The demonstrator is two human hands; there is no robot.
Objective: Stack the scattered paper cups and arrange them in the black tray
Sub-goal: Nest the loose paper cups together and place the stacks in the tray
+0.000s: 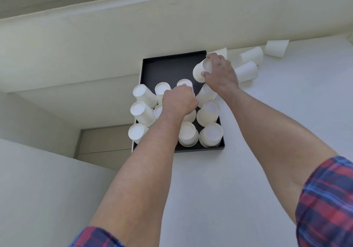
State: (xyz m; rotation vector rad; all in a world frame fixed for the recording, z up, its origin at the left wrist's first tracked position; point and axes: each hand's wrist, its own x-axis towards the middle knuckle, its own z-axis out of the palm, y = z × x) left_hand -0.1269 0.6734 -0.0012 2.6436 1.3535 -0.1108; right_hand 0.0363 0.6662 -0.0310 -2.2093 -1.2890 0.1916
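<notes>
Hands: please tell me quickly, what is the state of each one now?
Left hand: fingers curled round a cup stack in the black tray.
Right hand: holding a single paper cup.

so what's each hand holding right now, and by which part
The right hand holds a paper cup above the black tray, grip around its base end. The left hand grips an inverted cup in the tray, around its upper side.

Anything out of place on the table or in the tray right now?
Yes: several loose cups lie tipped on their sides on the table, right of the black tray, not yet stacked. The far part of the tray is unfilled.
</notes>
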